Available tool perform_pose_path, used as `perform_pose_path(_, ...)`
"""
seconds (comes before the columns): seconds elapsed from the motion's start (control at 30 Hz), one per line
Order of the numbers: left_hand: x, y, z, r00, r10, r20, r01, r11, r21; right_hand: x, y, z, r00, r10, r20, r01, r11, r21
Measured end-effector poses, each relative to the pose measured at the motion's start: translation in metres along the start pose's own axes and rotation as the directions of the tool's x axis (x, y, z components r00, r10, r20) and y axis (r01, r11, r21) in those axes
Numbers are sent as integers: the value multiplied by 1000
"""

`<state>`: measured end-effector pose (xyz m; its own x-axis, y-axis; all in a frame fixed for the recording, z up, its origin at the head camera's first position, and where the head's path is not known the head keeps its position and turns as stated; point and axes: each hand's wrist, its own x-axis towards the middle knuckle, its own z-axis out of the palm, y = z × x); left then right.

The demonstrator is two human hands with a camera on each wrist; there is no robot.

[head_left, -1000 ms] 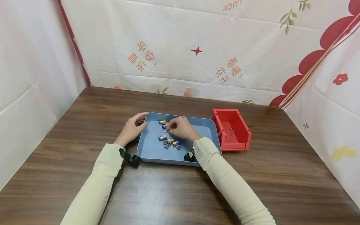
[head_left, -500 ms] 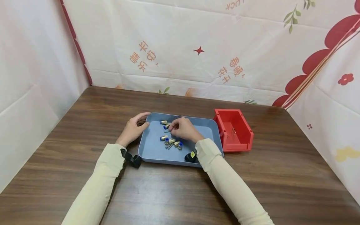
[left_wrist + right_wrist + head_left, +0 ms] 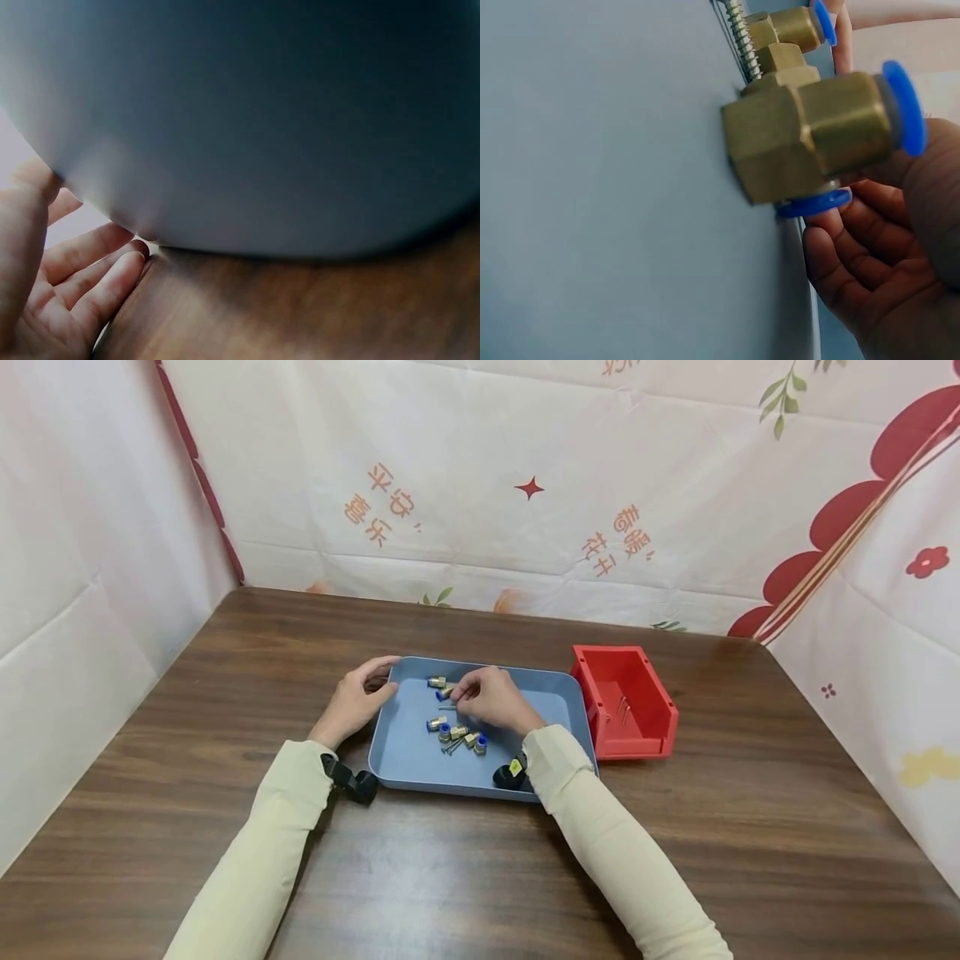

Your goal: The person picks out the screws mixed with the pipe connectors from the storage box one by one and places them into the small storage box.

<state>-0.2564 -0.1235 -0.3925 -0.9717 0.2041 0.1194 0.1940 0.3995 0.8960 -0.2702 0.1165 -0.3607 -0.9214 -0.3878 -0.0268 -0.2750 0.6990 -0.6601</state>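
Observation:
My left hand (image 3: 352, 703) holds the blue-grey tray (image 3: 405, 777) at its left rim, thumb over the edge, fingers against the outer wall (image 3: 300, 150). Inside the tray, my right hand (image 3: 495, 700) has thumb and forefinger together at the end of a screw (image 3: 447, 708). Just beyond those fingertips lie two brass push-in fittings with blue collars, one of them the far fitting (image 3: 437, 682). Nearer me is a cluster of several fittings (image 3: 459, 732) with a few screws (image 3: 453, 747) among them. A fitting (image 3: 810, 127) close to the right wrist camera partly covers the right fingertips.
A red bin (image 3: 626, 749) stands against the tray's right side, with a few screws (image 3: 624, 708) inside. Both wear black wrist cameras (image 3: 510, 777); the right one hangs over the tray's near edge. Wood tabletop (image 3: 420, 877) surrounds everything, with a printed curtain (image 3: 480, 543) behind.
The head view has shifted slightly. Both hands, the tray and the bin keep almost the same places, with the right fingertips staying at the screw.

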Motion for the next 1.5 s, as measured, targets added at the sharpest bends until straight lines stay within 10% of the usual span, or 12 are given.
perform_pose_path(1.5,0,0,-3,1000,-2,6,1,1000,3,-23,1,-52,980,-16,-199,12,1000,-21)
